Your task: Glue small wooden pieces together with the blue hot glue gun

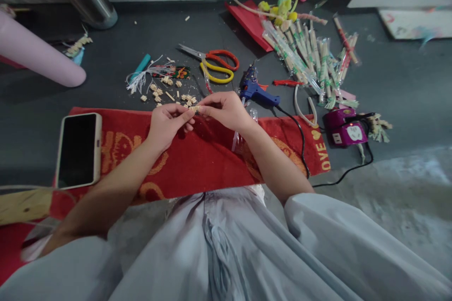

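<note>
Both of my hands meet over the far edge of a red towel [208, 160]. Between their fingertips is a small pale wooden piece [194, 109], mostly covered by the fingers. My left hand [168, 124] pinches it from the left, and my right hand [226, 110] pinches it from the right. Just beyond lie several loose small wooden pieces [155, 90]. Scissors [215, 63] with one red and one yellow handle lie farther back. To the right of my right hand rests a blue glue gun [259, 93] with a black cord.
A phone [78, 150] lies on the towel's left end. White strings [144, 77] and a teal stick [141, 67] sit beyond it. Plastic-wrapped sticks [307, 51] pile up at the back right, near a purple power socket [344, 127]. A pink leg [38, 47] juts in at left.
</note>
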Available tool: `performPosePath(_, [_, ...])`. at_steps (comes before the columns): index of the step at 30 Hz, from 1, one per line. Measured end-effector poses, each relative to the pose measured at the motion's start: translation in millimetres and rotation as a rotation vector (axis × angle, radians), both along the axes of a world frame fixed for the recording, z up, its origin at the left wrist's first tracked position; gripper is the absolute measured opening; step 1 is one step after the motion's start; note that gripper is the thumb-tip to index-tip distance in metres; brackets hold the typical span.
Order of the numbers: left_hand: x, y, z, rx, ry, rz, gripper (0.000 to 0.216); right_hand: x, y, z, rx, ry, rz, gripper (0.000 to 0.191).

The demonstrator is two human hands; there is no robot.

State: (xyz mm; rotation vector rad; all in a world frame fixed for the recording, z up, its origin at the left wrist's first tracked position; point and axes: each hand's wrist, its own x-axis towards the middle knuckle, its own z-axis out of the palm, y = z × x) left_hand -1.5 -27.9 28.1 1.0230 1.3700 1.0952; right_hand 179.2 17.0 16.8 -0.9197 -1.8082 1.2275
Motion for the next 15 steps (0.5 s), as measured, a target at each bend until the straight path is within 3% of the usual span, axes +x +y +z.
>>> performPosePath(7, [-2.4, 1.7, -4.6, 0.044, 0.034, -0.023, 0.019, -0.2, 0.9, -0.9, -0.016, 0.018, 0.008, 0.033])
performPosePath(15, [-10.0, -1.5, -10.5, 0.317, 0.28, -0.036, 0.024, -2.6, -0.8, -2.2, -0.023, 0.094, 0.01, 0.03])
